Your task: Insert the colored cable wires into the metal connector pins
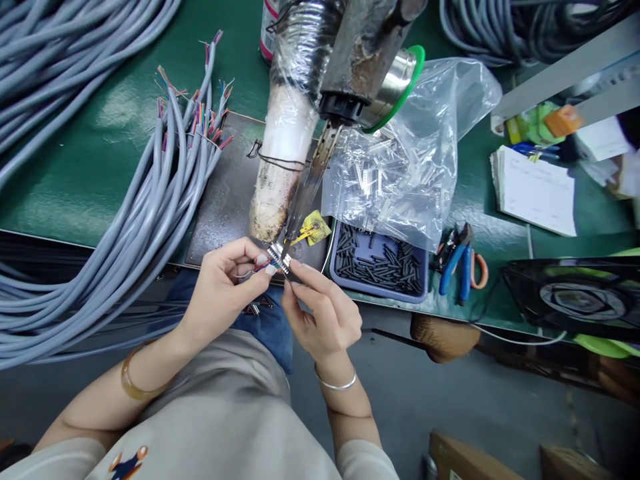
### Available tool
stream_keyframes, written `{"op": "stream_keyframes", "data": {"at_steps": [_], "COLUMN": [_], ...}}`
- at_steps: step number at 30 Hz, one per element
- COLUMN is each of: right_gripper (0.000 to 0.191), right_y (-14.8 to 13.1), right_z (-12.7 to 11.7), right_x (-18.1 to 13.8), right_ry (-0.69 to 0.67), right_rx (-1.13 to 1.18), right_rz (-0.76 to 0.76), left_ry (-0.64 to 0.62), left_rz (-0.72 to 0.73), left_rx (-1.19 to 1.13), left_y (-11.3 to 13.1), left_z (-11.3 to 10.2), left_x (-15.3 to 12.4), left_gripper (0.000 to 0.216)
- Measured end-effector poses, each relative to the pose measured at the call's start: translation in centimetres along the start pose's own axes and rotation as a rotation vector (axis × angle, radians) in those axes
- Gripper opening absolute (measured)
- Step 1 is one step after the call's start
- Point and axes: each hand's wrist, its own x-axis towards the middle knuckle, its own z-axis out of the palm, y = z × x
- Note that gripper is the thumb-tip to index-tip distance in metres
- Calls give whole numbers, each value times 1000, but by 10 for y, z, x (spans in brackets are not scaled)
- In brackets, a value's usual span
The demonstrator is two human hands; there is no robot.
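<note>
Soldering iron (345, 107), solder spool (399, 87) and stripped grey cables (155, 203) mark an electronics workshop.

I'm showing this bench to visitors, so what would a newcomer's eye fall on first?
Probably the thick gray cable bundle sweeping across the left, its colored wire ends bared. Then the left hand and right hand, meeting at a small metal connector near center. Above them, the green-rimmed spool stands out beside the plastic bag.

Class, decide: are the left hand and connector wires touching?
Touching: the head view shows the left hand pinching the connector wires between thumb and fingers.
</note>
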Motion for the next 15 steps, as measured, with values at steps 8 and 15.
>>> {"op": "stream_keyframes", "data": {"at_steps": [8, 15], "right_gripper": [16, 11], "right_y": [-5, -13], "right_z": [-8, -13], "right_x": [0, 0], "right_ry": [-46, -139], "right_rx": [245, 433], "right_rz": [364, 556], "left_ry": [-82, -142], "left_rz": [-12, 67], "left_rx": [14, 69], "left_y": [-5, -8], "left_z": [-11, -24], "left_x": [-17, -28], "left_gripper": [23, 26]}}
